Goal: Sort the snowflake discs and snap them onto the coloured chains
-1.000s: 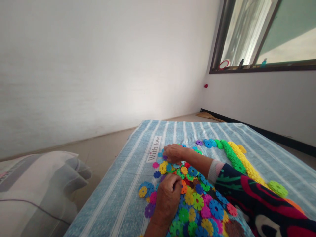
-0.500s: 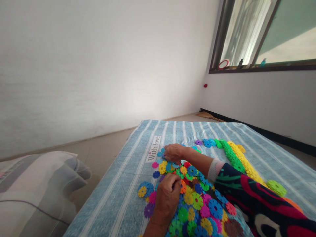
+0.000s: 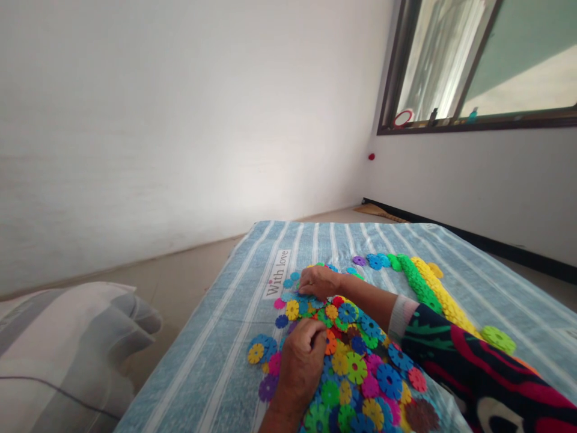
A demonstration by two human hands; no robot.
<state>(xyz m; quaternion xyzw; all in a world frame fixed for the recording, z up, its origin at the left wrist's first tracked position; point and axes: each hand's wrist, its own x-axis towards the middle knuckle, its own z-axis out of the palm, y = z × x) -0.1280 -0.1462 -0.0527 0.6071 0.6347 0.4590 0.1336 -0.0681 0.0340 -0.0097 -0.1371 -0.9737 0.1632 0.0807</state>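
Note:
A heap of flat, flower-shaped plastic discs in many colours lies on a blue striped towel. My left hand rests on the near left side of the heap, fingers curled under in a loose fist; what they hold is hidden. My right hand reaches across to the far edge of the heap, fingers bent down onto the discs there. Its sleeve is dark with red and green patterns. A joined chain of green and yellow discs runs along the right.
The towel, printed "With love", covers a low mattress. A grey striped pillow lies at the left. Tan floor, white walls and a dark-framed window with small items on its sill surround it.
The view has shifted slightly, so everything sits a little lower and further left. Both hands stay at the same spots on the heap.

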